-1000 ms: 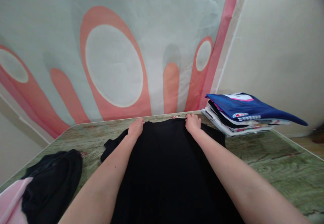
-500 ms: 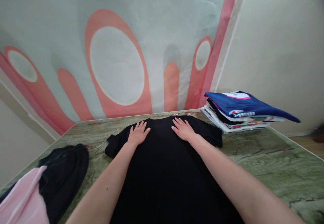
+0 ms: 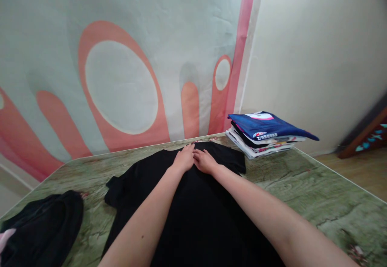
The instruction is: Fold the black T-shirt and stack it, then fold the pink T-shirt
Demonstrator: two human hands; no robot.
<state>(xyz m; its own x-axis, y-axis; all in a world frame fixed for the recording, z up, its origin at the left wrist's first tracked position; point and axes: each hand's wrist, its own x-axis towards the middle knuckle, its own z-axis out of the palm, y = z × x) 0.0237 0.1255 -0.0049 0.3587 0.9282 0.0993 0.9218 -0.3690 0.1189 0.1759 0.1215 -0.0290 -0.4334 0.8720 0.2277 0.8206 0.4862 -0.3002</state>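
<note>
black t-shirt [image 3: 196, 218] lies spread on the wood-patterned table [image 3: 281, 186]; left hand [image 3: 184, 159] and right hand [image 3: 206, 161] rest palm-down on its upper part, flattened, fingers extended, the right fingertips just beside the left hand; both forearms [image 3: 148, 216] stretch forward from the lower edge, slanting inward towards each other.

on my remote feed i see a pale grey backdrop [image 3: 187, 29] with coral shapes [image 3: 190, 110], pink strip [image 3: 242, 33] at its right edge, then plain wall [image 3: 296, 57]. greenish wood-grain table [image 3: 287, 178], brown floor [image 3: 363, 166] far right.
</note>
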